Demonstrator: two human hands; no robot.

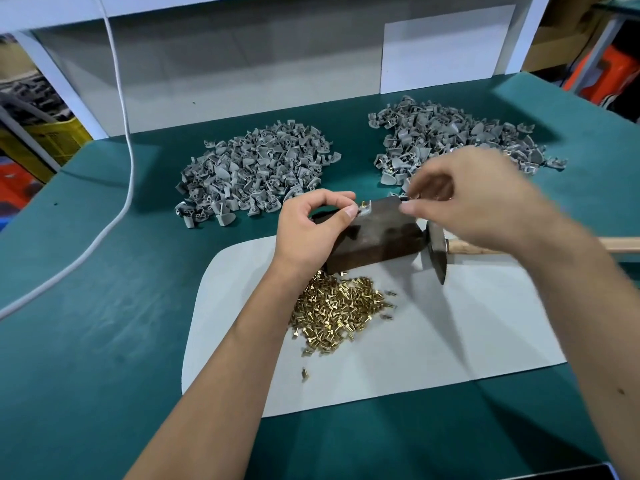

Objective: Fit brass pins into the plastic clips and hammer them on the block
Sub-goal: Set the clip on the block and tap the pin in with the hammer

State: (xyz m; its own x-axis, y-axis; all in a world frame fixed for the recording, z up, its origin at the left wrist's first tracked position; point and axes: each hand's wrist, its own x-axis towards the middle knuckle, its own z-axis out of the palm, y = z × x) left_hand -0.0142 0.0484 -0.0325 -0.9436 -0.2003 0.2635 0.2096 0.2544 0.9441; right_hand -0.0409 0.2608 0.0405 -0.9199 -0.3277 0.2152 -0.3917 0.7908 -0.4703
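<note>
A dark wooden block (379,237) lies on a pale grey mat (433,334). My left hand (311,230) pinches a grey plastic clip (365,209) with a brass pin standing in it, at the block's far left corner. My right hand (478,199) hovers blurred over the block's far right corner, its fingers curled around a small grey piece that I cannot make out clearly. A heap of brass pins (341,306) lies on the mat in front of the block. A hammer (438,251) rests on the mat to the right of the block.
Two heaps of grey clips lie on the green table: one at the back centre (256,174), one at the back right (446,129). A white cable (128,174) runs down the left side. White panels close off the back.
</note>
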